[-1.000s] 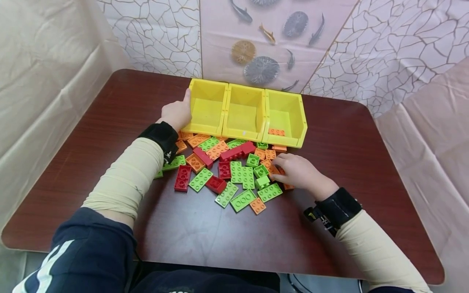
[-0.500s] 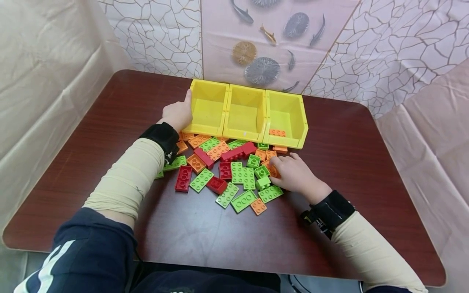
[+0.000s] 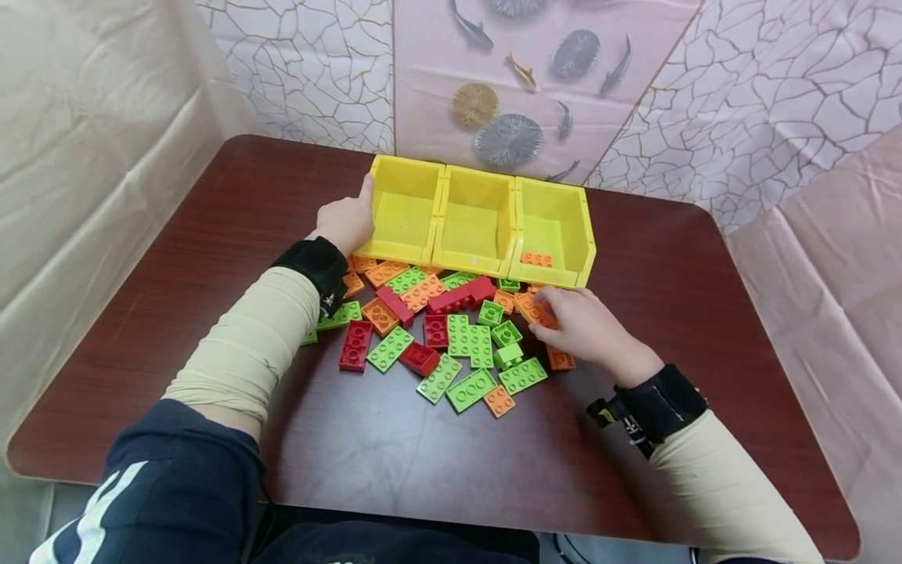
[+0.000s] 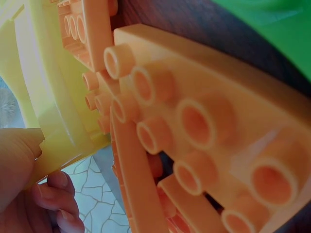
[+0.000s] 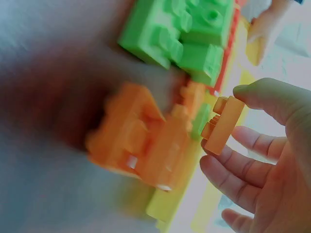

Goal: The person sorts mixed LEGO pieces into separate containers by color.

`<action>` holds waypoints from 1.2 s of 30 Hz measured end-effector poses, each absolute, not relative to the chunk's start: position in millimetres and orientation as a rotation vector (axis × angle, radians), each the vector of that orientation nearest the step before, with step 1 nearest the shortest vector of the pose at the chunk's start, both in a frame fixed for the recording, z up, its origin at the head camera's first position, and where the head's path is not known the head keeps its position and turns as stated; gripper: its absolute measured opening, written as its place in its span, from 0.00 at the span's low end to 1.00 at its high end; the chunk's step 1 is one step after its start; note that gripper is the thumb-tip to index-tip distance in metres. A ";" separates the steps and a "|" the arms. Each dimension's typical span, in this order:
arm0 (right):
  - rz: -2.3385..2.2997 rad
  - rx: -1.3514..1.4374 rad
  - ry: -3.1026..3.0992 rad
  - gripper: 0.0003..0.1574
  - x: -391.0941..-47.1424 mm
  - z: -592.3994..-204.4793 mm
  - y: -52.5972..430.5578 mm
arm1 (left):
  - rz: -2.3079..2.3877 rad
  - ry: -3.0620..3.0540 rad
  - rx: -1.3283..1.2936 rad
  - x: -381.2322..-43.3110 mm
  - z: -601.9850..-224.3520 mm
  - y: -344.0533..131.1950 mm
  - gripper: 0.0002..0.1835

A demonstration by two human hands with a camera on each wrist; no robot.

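Observation:
At the left end of the yellow bins (image 3: pixel 437 254), my left hand (image 3: pixel 345 223) grips the outer wall, its thumb along the upper edge. The left wrist view shows the fingers (image 4: pixel 60 201) curled at the yellow rim (image 4: pixel 63 145). My right hand (image 3: pixel 588 329) is over the right side of the brick pile. Between its thumb and fingers it pinches a small orange building brick (image 5: pixel 225 125), clear in the right wrist view. Larger orange bricks (image 3: pixel 533 309) lie right by these fingers. One orange brick (image 3: pixel 537 258) sits inside the right bin.
In front of the bins spread several green bricks (image 3: pixel 481 345), red bricks (image 3: pixel 355 345) and orange bricks (image 3: pixel 423 291). The brown table (image 3: pixel 395 462) extends toward the person's body. A patterned cloth (image 3: pixel 507 102) hangs behind the table.
My right hand dipped onto the orange bricks at the pile's right side, then drew back slightly right, now pinching a small one. My left hand stays on the bin.

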State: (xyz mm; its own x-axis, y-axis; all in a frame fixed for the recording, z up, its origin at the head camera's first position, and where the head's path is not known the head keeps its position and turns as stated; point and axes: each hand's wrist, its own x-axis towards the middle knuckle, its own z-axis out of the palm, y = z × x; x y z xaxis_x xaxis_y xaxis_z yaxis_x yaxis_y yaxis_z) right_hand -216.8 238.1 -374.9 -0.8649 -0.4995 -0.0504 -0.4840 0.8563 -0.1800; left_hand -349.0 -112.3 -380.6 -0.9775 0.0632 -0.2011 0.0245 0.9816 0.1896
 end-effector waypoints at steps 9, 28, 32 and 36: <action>-0.356 -0.598 2.919 0.21 -248.9 -352.9 243.4 | 0.290 2.927 0.066 -346.2 -380.7 -111.8 0.39; -0.147 -0.530 2.995 0.12 -317.7 -365.1 234.9 | 0.302 2.938 0.050 -348.7 -381.6 -112.1 0.39; -0.156 -0.535 2.970 0.12 -325.0 -366.7 232.0 | 0.304 2.935 0.042 -348.6 -381.8 -112.4 0.39; -0.165 -0.529 2.938 0.13 -331.5 -367.7 229.9 | 0.313 2.936 0.046 -348.3 -382.3 -113.1 0.39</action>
State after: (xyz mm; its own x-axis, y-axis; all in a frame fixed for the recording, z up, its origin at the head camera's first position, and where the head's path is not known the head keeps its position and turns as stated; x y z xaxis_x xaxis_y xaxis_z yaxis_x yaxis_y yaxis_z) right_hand -331.5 229.9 -367.7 -0.9263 -0.3539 -0.1290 -0.3372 0.9317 -0.1348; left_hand -348.3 -113.1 -382.3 -0.9817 0.0503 -0.1837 0.0105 0.9773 0.2115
